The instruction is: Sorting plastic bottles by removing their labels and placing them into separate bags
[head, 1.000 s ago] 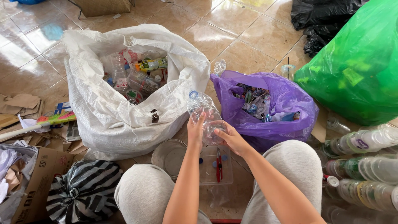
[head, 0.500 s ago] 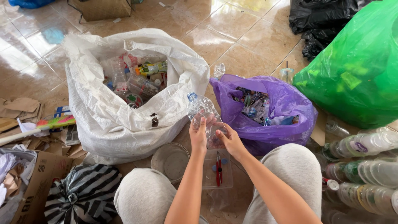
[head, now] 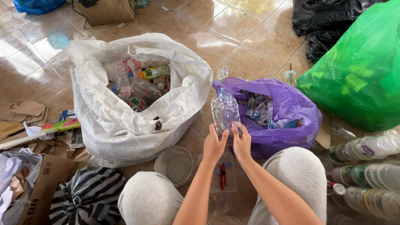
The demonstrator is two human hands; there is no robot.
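Note:
I hold a clear plastic bottle (head: 224,109) upright in front of me with both hands on its lower end. My left hand (head: 214,145) grips it from the left and my right hand (head: 242,142) from the right. The bottle hangs between a big white woven sack (head: 129,125) full of bottles and wrappers on the left and a purple plastic bag (head: 287,125) with scraps on the right. My knees in grey trousers (head: 300,175) frame the bottom of the view.
A green bag (head: 362,75) and black bags (head: 321,21) lie at the right. Clear bottles (head: 371,166) are stacked at the lower right. A round clear lid (head: 175,164), a clear tray with red pliers (head: 222,175), cardboard (head: 46,183) and a striped bundle (head: 87,196) lie near my legs.
The bottle has turned from a tilt to upright and both hands have slid down to its lower end, moving slightly right.

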